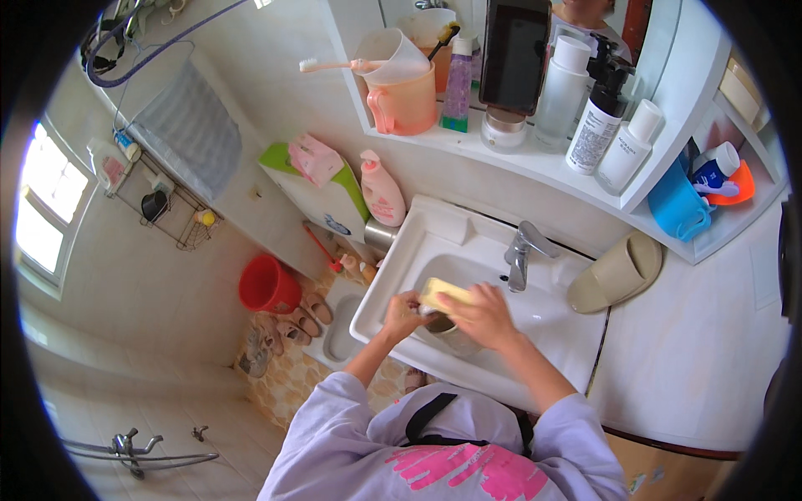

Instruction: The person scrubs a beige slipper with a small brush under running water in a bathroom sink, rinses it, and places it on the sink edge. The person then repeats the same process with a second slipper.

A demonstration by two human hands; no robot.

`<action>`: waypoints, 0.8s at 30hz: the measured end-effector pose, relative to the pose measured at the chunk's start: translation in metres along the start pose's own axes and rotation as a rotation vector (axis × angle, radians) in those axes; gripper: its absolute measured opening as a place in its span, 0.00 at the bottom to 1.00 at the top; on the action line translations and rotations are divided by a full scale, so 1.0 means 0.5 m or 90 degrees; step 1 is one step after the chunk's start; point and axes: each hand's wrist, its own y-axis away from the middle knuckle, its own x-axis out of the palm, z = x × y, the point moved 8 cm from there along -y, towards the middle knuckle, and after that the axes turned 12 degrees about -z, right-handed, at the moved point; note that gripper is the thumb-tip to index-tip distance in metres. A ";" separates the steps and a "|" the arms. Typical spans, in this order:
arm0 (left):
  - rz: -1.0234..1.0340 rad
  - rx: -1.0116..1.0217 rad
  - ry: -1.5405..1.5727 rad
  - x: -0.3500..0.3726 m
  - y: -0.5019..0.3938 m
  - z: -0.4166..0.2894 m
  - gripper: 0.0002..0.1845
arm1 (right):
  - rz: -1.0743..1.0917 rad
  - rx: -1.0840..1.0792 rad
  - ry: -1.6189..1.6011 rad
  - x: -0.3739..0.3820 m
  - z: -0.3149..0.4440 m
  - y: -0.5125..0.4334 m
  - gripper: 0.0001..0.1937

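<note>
My right hand [487, 313] grips a yellow block [448, 293], a sponge or scrub brush, over the front of the white washbasin [557, 338]. Close to its left end, my left hand [403, 316] has its fingers curled at the edge of an olive-grey item [462, 343]. That item is blurred and partly covered by my hands, so I cannot tell what it is. White suds seem to show between the hands. Behind them stands a chrome faucet [520, 253]. An olive slipper [617, 275] rests on the basin's right edge and the counter.
A shelf [460, 144] above holds an orange mug [404, 100], a propped phone [515, 56] and several bottles. A pink pump bottle [382, 194] stands behind the basin's left corner. On the floor at left are a red bucket [268, 285] and several shoes [294, 332].
</note>
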 end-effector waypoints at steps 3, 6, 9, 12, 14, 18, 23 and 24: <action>0.008 -0.017 -0.053 -0.014 0.017 -0.004 0.14 | 0.065 0.132 0.015 0.014 -0.100 0.089 0.21; 0.001 -0.046 -0.039 -0.021 0.022 0.018 0.16 | 0.081 0.183 -0.033 0.029 -0.099 0.094 0.21; -0.005 0.043 -0.132 -0.017 0.014 0.010 0.16 | 0.009 0.192 -0.172 0.030 -0.031 0.044 0.20; 0.022 0.085 -0.155 -0.012 0.013 -0.002 0.16 | -0.046 0.256 -0.167 0.081 -0.088 0.115 0.19; 0.010 0.061 -0.150 -0.028 0.021 -0.007 0.15 | 0.110 0.450 -0.106 0.114 -0.181 0.234 0.17; -0.011 0.075 -0.146 -0.030 0.020 -0.013 0.15 | 0.152 0.486 -0.098 0.117 -0.203 0.251 0.18; -0.011 0.115 -0.217 -0.032 0.018 -0.029 0.16 | -0.005 0.333 -0.178 0.082 -0.024 0.097 0.19; -0.011 0.091 -0.231 -0.036 0.025 -0.017 0.16 | -0.026 0.362 -0.108 0.114 -0.070 0.138 0.17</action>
